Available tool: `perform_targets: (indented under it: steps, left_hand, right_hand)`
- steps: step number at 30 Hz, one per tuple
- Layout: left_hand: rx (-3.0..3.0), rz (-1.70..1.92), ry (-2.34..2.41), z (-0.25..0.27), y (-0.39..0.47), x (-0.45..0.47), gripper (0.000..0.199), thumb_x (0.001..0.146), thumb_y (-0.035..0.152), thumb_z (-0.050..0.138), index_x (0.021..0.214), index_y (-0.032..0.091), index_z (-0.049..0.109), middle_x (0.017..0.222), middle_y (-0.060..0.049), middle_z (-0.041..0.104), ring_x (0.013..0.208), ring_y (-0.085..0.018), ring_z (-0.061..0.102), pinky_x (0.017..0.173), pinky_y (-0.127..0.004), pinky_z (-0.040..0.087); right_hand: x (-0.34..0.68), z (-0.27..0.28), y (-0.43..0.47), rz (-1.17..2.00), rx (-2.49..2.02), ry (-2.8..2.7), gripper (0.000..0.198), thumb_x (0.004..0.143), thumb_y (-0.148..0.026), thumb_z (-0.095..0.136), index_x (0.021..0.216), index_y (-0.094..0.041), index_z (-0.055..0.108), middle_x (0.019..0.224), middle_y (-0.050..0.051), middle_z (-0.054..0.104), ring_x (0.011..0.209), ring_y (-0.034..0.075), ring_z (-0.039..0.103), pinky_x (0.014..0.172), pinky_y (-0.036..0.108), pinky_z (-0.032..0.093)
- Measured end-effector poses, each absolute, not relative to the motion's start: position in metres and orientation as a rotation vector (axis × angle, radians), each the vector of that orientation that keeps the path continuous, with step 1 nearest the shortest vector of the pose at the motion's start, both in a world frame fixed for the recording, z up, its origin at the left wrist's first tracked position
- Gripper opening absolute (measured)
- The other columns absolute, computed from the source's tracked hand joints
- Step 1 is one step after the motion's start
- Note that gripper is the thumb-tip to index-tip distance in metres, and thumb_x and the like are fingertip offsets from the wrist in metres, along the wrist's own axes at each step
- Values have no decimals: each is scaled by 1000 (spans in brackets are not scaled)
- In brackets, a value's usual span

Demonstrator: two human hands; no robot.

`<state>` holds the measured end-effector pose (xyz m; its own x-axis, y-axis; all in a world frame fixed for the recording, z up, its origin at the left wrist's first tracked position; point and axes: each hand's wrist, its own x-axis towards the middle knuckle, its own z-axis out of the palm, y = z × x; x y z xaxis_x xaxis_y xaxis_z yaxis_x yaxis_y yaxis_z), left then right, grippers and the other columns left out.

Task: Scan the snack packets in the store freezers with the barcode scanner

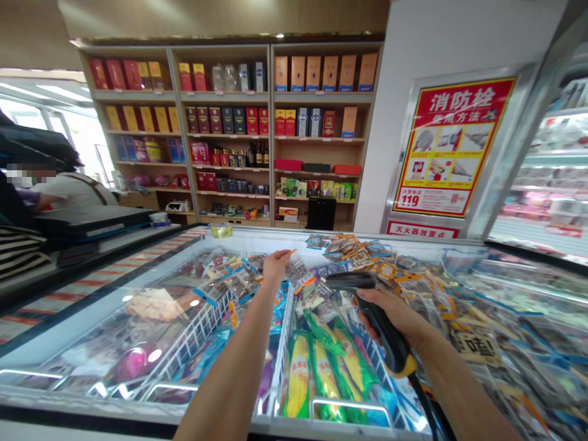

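Over the middle of a chest freezer [459,236], my left hand [274,268] pinches the corner of a small snack packet [299,269], its printed back partly facing me. My right hand [390,315] is wrapped round the grip of a black and yellow barcode scanner [383,324]. The scanner's head points left toward the packet, a short way apart from it. A cable runs down from the scanner's handle. Below both hands, green and yellow corn packs [327,373] lie in a white wire basket [282,343].
Snack packets [367,254] are heaped at the freezer's back and right. Bagged goods [156,306] lie under glass at left. Shelves of boxed bottles [225,119] line the back wall. A red fire-hydrant poster [452,147] hangs at right. People [68,184] are at a counter on the left.
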<state>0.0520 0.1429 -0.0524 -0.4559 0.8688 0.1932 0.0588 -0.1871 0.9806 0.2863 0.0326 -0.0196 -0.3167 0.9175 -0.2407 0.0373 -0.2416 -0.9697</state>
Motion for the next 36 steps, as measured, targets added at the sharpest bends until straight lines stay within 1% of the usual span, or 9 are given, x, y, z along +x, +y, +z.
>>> perform_targets:
  steps: [5,12,17,20,23,26,29,32,36]
  left_hand:
    - [1173,1693,1532,-57,147,51,24,60,19,55,80,12,64,58,-1,59,47,-7,46,47,-18,34]
    - [1380,1641,1968,-37,147,21,22,63,23,53,82,18,63,62,-3,60,56,-13,52,53,-21,35]
    - [1118,1736,2207,-29,157,-11,25,65,24,51,87,17,62,72,-7,61,67,-18,55,58,-25,37]
    - [874,1794,2212,-34,162,-16,29,68,17,44,91,15,60,74,-8,61,68,-18,55,60,-26,39]
    - [864,1786,2259,-38,159,-13,31,69,14,40,92,11,59,82,-11,59,78,-19,55,70,-29,40]
    - [1019,1744,2392,-37,148,-7,29,69,17,43,92,8,59,96,-15,53,95,-23,48,84,-32,34]
    - [1208,1757,2530,-35,136,6,30,68,17,45,95,10,57,111,-14,43,107,-24,38,91,-35,28]
    - [1513,1695,2450,-37,129,37,29,67,16,46,95,15,56,115,-10,41,107,-23,36,91,-36,28]
    - [1974,1372,2076,-52,120,109,29,66,15,49,94,17,56,108,-8,47,104,-21,40,89,-32,30]
  right_hand:
    - [290,-14,31,1615,-1192,-1294,18,73,-33,45,67,-16,48,41,-2,54,27,9,45,26,18,34]
    - [308,-12,41,1463,-1274,-1076,25,72,-35,48,58,-14,49,38,-1,52,28,9,47,26,18,37]
    - [312,-13,45,1401,-1261,-1031,27,72,-36,48,56,-14,50,39,0,52,29,9,47,26,18,38]
    - [313,-14,46,1402,-1248,-1013,26,72,-36,49,56,-14,49,40,0,52,30,9,47,26,19,38]
    - [315,-13,47,1434,-1236,-978,26,72,-37,48,57,-15,48,39,-1,52,29,10,47,26,20,38]
    - [320,-12,48,1436,-1236,-933,25,72,-38,47,61,-16,48,37,-2,51,29,11,46,26,21,38]
    - [326,-12,51,1394,-1226,-916,21,71,-37,49,66,-16,50,39,-2,52,29,11,46,26,21,38]
    - [332,-13,54,1338,-1250,-916,22,69,-37,51,64,-16,50,39,-1,52,29,11,46,26,21,38]
    - [341,-16,59,1291,-1304,-939,25,69,-39,49,57,-17,49,37,0,51,29,11,46,25,22,37]
